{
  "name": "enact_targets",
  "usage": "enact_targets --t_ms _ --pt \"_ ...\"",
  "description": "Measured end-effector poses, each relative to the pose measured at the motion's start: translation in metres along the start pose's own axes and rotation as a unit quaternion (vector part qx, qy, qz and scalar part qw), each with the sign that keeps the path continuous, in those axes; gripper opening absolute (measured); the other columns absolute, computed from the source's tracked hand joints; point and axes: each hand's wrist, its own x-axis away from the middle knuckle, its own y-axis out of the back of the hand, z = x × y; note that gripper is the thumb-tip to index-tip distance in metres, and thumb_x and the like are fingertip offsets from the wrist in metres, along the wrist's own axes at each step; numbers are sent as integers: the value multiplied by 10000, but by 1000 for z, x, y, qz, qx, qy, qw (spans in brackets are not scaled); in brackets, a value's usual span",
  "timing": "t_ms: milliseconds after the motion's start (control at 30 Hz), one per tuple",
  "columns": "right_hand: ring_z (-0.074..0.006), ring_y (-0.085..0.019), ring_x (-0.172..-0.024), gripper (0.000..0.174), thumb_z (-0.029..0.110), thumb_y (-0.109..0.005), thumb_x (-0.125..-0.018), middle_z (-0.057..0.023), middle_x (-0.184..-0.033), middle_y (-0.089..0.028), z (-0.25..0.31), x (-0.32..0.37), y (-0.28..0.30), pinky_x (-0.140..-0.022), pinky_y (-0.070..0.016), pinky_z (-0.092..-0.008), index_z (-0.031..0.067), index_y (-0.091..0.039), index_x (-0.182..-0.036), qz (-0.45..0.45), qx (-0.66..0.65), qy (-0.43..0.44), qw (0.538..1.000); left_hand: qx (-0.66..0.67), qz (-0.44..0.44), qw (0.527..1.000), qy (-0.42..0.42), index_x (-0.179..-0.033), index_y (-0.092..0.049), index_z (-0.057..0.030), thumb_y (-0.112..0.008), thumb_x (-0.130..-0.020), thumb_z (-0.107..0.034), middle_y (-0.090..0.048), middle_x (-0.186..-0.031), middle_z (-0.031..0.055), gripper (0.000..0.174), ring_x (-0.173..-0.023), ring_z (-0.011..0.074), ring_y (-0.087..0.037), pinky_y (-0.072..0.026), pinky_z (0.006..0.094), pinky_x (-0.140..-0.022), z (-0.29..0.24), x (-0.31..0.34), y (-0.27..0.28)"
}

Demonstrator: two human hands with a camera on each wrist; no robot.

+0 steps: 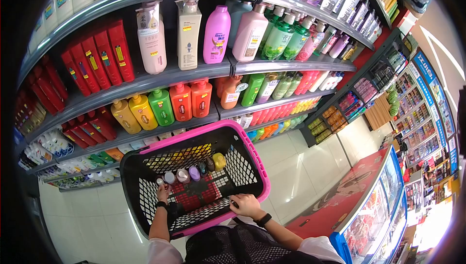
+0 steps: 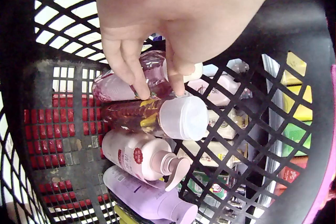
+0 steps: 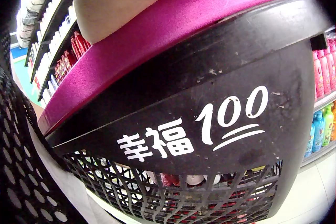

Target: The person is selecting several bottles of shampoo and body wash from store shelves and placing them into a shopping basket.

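**A:** How far along does the loading look?

**B:** Well under way, I'd judge. Six or so bottles already lie in a row on the floor of the basket [image 1: 241, 136], from a yellow bottle [image 1: 219, 161] at one end to the pink bottle [image 2: 122, 85] at the other. That pink one looks down but not let go. The left hand [image 2: 173, 19] has it pinched between two curled fingers [image 2: 137, 79] and the thumb.

**A:** And beside it?

**B:** A capped bottle [image 2: 181, 118] touching it, then a pump bottle [image 2: 137, 155], then a purple bottle [image 2: 152, 200], all on their sides. Much of the basket floor is bare (so there is room for more, as I read it).

**A:** The other hand?

**B:** The right hand [image 1: 246, 204] is curled over the basket's near edge, holding it up in front of the shelves [image 1: 194, 72].

**A:** Anything readable?

**B:** White print on the basket's black wall, seen from the right wrist: "幸福 100", with two strokes under the number. The pump bottle has a round red mark, but I can't read its text. The shelf tags and bottle labels are too small to read.
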Motion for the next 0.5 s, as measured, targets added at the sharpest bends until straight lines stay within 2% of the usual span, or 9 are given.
enact_targets --t_ms 233,300,333,400,500 --pt "-265 -633 -619 191 258 -591 -814 -95 -644 -612 1 -1 3 -550 -521 -391 74 -576 -764 2 3 2 1000 -1 4 1000 1 -1014 -599 -143 -462 -985 -445 -609 -1026 -39 333 -922 124 -630 -450 217 -679 4 -4 1" --pt "-266 -632 -618 194 261 -590 -815 -96 -643 -611 0 -1 1 -551 -521 -392 74 -577 -766 0 3 2 1000 19 -2 1000 -9 -988 -603 -135 -480 -979 -438 -611 -969 -32 328 -848 109 -635 -427 191 -578 5 -6 1" --pt "-268 -632 -617 197 265 -589 -816 -96 -642 -611 -1 0 0 -551 -520 -394 74 -578 -767 -2 4 2 1000 19 -2 1000 -9 -988 -603 -135 -480 -979 -438 -611 -969 -32 328 -848 109 -635 -427 191 -578 5 -7 1" --pt "-269 -631 -618 199 267 -589 -817 -97 -644 -612 -2 0 -1 -552 -520 -395 74 -578 -769 3 4 -1 1000 33 -4 999 -16 -956 -611 -127 -499 -972 -432 -608 -900 -30 325 -746 94 -626 -381 176 -487 6 -8 1" --pt "-269 -631 -622 200 268 -587 -819 -96 -651 -614 -2 1 -2 -554 -521 -395 74 -579 -770 9 4 -4 1000 34 -10 999 -22 -929 -614 -123 -507 -970 -426 -601 -853 -33 324 -678 84 -609 -340 175 -438 8 -10 0"
